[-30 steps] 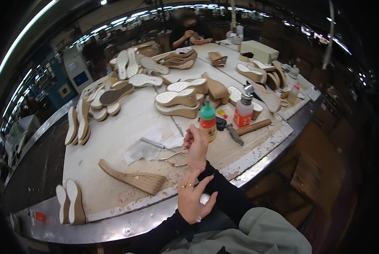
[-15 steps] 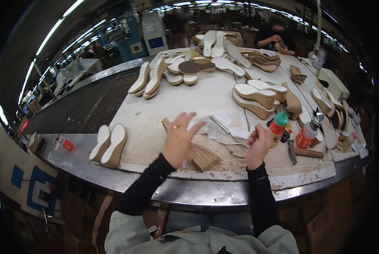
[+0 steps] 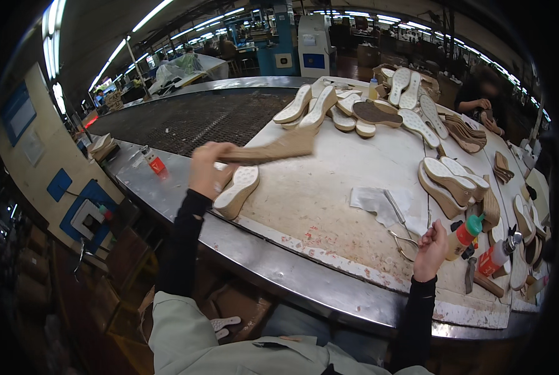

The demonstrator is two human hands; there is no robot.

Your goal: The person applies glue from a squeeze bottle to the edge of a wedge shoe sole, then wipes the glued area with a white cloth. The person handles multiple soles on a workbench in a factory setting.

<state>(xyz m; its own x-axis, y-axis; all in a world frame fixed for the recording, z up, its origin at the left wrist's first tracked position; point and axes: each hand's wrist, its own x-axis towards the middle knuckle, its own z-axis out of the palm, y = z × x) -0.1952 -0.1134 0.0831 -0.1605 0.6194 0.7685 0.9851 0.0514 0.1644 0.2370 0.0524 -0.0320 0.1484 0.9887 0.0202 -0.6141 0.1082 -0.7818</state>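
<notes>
My left hand is closed around the toe end of a tan woven wedge sole, held up in the air and slightly blurred. Just below it, white-topped wedge soles stand by the metal edge of the table, partly covered by the hand. My right hand hovers over the right part of the table with its fingers curled together; what they hold, if anything, is too small to make out. Beside it lie metal pliers and a slim metal tool on a white cloth.
To the right are a green-capped bottle, a red-and-white bottle and a hammer. Stacked wedge soles stand behind them; more soles lie farther back. A dark mesh conveyor runs along the left. A co-worker sits far right.
My left hand has picked the woven wedge sole up off the table and carried it left. The view has turned to the left. My right hand stays curled near the pliers.
</notes>
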